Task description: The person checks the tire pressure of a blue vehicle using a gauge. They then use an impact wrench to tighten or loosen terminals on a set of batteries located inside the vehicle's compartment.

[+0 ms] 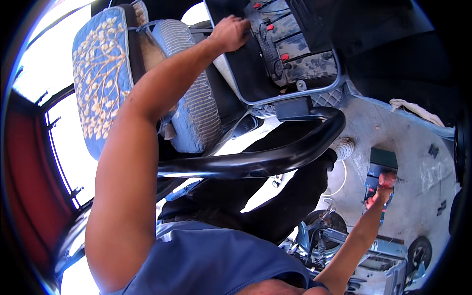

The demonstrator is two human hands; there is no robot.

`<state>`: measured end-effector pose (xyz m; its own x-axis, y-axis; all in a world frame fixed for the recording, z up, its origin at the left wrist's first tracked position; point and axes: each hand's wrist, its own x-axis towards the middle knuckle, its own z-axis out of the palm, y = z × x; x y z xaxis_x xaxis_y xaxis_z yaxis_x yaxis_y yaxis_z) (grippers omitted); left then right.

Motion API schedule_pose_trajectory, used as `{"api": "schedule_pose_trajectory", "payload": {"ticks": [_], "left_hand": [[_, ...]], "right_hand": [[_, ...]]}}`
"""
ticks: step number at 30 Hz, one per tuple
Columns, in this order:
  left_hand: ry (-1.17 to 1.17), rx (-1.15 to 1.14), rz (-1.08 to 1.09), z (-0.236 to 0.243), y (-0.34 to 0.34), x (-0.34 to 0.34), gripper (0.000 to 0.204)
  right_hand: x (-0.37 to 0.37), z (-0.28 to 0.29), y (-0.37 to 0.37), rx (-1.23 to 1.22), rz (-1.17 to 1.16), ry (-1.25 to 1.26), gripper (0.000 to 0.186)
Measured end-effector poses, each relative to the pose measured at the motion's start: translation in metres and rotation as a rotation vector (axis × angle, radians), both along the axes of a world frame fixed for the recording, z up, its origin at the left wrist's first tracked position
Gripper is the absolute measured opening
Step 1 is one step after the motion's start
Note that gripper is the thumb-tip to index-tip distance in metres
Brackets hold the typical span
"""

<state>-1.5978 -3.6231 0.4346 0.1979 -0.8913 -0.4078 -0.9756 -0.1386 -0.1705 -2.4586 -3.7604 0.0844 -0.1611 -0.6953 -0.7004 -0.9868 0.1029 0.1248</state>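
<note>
My left hand, its arm stretched forward, is over the left side of an open battery compartment. The fingers are bent and closed; what they hold, if anything, is hidden. Inside the compartment lie several dusty grey batteries with red terminal caps and black leads. Far off to the right, low down, my right hand is closed around a red tool. It looks like a cordless drill, a thin shaft sticking out to the right. Just beyond it stands a dark green box.
A thick black curved bar crosses in front of my body. At the left are a blue patterned seat cushion and a striped cushion. Wheeled vehicle parts stand at the lower right on the grey floor. A white shoe shows behind the bar.
</note>
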Motion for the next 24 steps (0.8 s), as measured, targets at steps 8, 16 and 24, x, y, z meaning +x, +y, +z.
{"api": "schedule_pose_trajectory", "payload": {"ticks": [8,16,24], "left_hand": [[-0.337,-0.580,0.469,0.040,0.004,0.027,0.032],[0.142,-0.621,1.451,-0.012,0.066,0.098,0.042],[1.032,-0.999,2.191,-0.112,0.126,0.010,0.055]], "right_hand": [[0.026,0.005,0.012,-0.104,-0.222,-0.005,0.089],[0.060,0.095,0.049,-0.234,-0.156,-0.206,0.080],[0.232,0.330,0.043,0.063,-0.204,-0.768,0.071]]}}
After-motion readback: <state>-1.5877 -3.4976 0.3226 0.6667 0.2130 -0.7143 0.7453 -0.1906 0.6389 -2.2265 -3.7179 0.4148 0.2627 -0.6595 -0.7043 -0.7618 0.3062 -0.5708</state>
